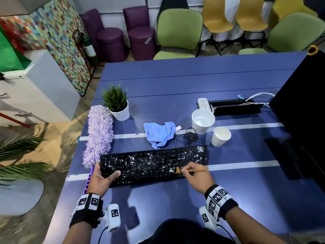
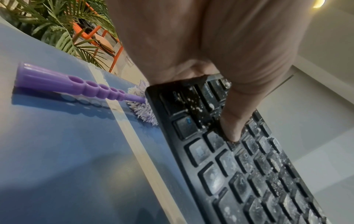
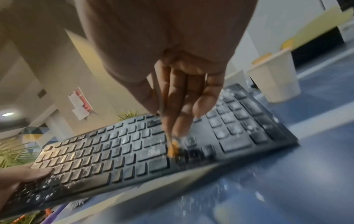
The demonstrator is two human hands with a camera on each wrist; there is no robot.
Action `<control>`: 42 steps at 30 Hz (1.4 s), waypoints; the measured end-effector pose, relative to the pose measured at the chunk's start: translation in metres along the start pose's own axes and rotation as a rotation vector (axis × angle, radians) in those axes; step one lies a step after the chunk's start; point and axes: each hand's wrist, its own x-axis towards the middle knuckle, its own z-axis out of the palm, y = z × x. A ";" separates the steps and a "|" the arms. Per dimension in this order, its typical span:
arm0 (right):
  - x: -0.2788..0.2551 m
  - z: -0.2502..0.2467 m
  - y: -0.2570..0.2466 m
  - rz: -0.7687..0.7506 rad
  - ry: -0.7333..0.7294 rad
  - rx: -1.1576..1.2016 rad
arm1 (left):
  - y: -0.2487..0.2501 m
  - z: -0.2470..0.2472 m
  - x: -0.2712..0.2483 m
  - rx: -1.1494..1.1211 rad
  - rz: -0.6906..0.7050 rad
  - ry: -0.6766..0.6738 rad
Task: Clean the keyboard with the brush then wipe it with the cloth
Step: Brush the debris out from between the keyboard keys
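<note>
A black keyboard [image 1: 154, 164] speckled with white crumbs lies on the blue table [image 1: 193, 80], its near edge tilted up a little. My left hand [image 1: 103, 178] grips its left end, thumb [image 2: 232, 125] pressed on the keys [image 2: 247, 171]. My right hand [image 1: 197, 176] pinches a thin wooden-handled brush [image 1: 191, 170]; its orange bristles [image 3: 173, 149] touch the keys right of the middle of the keyboard [image 3: 134, 150]. A crumpled blue cloth [image 1: 160, 133] lies just behind the keyboard.
A purple fluffy duster [image 1: 99, 134] lies at the table's left edge, its handle [image 2: 76, 86] beside my left hand. Behind the keyboard stand a potted plant [image 1: 117, 104], a coiled black cable [image 1: 189, 136], two white cups [image 1: 203, 120], a power strip [image 1: 204, 103]. A dark monitor [image 1: 302, 110] fills the right side.
</note>
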 end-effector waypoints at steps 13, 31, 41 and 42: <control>-0.002 -0.011 -0.003 0.067 0.086 -0.061 | 0.002 0.001 -0.002 -0.002 -0.001 0.007; -0.003 -0.007 -0.001 -0.119 0.078 -0.031 | -0.005 -0.001 0.003 -0.002 0.008 0.003; -0.008 0.003 -0.001 -0.138 0.077 0.026 | -0.005 -0.001 0.006 -0.017 0.002 0.001; -0.010 0.003 -0.003 -0.152 0.091 0.053 | -0.006 -0.002 0.006 -0.015 0.000 0.001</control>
